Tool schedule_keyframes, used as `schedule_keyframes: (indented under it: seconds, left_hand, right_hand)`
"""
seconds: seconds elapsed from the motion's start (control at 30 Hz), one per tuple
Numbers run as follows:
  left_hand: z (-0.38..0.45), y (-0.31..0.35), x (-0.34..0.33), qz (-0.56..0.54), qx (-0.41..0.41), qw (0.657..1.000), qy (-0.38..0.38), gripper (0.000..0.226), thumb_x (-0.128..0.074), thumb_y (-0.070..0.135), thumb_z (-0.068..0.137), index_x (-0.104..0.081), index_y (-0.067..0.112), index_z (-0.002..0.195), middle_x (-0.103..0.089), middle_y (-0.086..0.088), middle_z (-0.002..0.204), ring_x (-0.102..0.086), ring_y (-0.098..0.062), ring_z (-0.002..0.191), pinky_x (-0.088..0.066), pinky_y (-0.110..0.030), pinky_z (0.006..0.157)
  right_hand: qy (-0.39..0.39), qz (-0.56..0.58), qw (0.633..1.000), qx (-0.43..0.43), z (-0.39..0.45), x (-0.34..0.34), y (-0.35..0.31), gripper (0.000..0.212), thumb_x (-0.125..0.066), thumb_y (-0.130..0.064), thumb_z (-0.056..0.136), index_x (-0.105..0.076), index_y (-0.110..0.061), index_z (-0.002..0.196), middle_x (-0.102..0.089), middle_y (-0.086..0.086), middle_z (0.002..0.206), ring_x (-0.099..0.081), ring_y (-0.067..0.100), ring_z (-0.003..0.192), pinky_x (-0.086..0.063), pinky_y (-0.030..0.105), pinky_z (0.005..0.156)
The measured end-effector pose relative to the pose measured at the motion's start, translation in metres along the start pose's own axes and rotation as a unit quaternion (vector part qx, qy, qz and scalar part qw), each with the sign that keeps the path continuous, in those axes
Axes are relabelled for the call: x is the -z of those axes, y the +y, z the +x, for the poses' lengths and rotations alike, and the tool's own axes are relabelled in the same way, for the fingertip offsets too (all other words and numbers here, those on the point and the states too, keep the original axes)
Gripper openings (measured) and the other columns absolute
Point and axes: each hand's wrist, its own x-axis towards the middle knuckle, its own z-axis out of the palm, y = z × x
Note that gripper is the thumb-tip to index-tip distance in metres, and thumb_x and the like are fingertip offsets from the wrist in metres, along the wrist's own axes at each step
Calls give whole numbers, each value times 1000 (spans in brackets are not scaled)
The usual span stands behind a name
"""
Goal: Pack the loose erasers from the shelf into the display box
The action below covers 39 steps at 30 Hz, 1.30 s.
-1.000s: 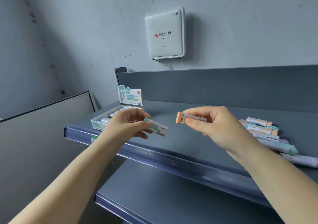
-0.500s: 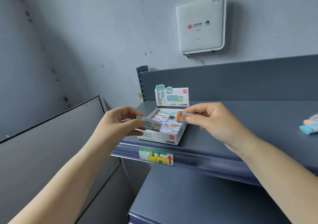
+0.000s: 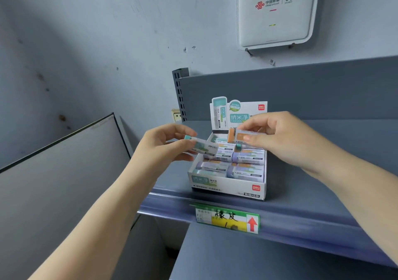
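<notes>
Erasers: 2 are in hand over the display box [image 3: 226, 188], which sits near the front edge of the shelf [image 3: 323, 204]. The left hand [image 3: 163, 148] pinches a teal eraser [image 3: 202, 147] at the box's 9 o'clock rim; the right hand [image 3: 280, 137] pinches an orange eraser [image 3: 239, 136] over its 12 o'clock end. The box looks nearly full, so a crooked drop could leave one riding proud or sliding off.

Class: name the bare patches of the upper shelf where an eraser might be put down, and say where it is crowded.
Bare shelf lies right of the display box, and a strip lies left of it. The box is packed.
</notes>
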Motion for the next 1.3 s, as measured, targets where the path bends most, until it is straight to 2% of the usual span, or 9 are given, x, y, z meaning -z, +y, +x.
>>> schedule_keyframes:
  seconds: [0.17, 0.43, 0.57, 0.67, 0.8, 0.93, 1.07, 1.2, 1.3]
  left_hand:
    - [23, -6, -1, 22, -14, 1000, -17, 10, -61, 3, 83, -65, 7, 76, -69, -15, 84, -68, -24, 78, -58, -28, 69]
    - [49, -14, -1, 17, -41, 998, -50, 11, -60, 2, 83, -64, 7, 74, -71, -8, 79, -68, -16, 69, -59, -28, 68]
    - [64, -19, 3, -4, -59, 996, -74, 13, -59, 2, 84, -62, 9, 73, -70, -10, 81, -67, -16, 69, -57, -27, 68]
    - [74, -25, 4, -34, -59, 993, -94, 3, -64, 9, 76, -62, 10, 75, -69, -14, 86, -67, -17, 72, -56, -26, 66]
    - [83, -34, 5, -71, -58, 991, -102, 7, -60, 15, 70, -62, 10, 75, -67, -13, 84, -65, -17, 70, -55, -25, 62]
    - [85, -40, 12, -112, -46, 988, -101, 6, -60, 14, 69, -63, 12, 74, -65, -8, 79, -64, -17, 68, -54, -24, 61]
    - [84, -42, 15, -129, -48, 984, -111, 5, -60, 13, 69, -63, 14, 72, -65, -6, 76, -64, -17, 66, -54, -24, 59]
    - [81, -44, 15, -132, -44, 983, -118, 5, -60, 13, 69, -63, 14, 72, -65, -5, 75, -64, -16, 64, -54, -24, 59]
    - [79, -44, 15, -129, -41, 983, -124, 5, -60, 12, 68, -64, 14, 71, -66, -7, 77, -65, -16, 66, -55, -24, 59]
  right_hand:
    - [-21, -30, 999, 11, 13, 0, -6, 9, -66, -17, 82, -69, -22, 88, -70, -3, 92, -66, 17, 89, -49, 28, 84]
    - [1, -26, 1000, -12, 23, 0, -2, 6, -66, -20, 79, -70, -24, 82, -68, -3, 86, -62, 14, 81, -47, 31, 86]
    - [6, -45, 999, -30, 27, -5, 0, 7, -67, -18, 79, -69, -24, 82, -70, -2, 89, -65, 17, 89, -47, 32, 89]
    - [11, -51, 998, -43, 29, -10, -1, 7, -67, -19, 77, -69, -25, 80, -71, -3, 87, -65, 13, 85, -49, 27, 84]
    - [2, -63, 997, -50, 32, -18, -3, 9, -69, -27, 71, -69, -27, 79, -71, -6, 79, -62, 3, 67, -49, 15, 67]
    - [-31, -87, 994, -64, 33, -31, -3, 11, -74, -21, 70, -66, -25, 76, -67, -10, 66, -48, -3, 47, -38, 7, 49]
    - [-65, -118, 988, -70, 31, -40, -4, 11, -77, -23, 67, -68, -24, 73, -65, -15, 63, -46, -1, 48, -36, 6, 48]
    - [-57, -154, 985, -56, 30, -43, -4, 10, -77, -26, 67, -69, -27, 72, -59, -24, 55, -45, 1, 49, -37, 8, 48]
    - [-45, -165, 984, -48, 29, -44, -3, 8, -77, -30, 68, -71, -31, 73, -63, -14, 62, -50, 0, 52, -39, 8, 53]
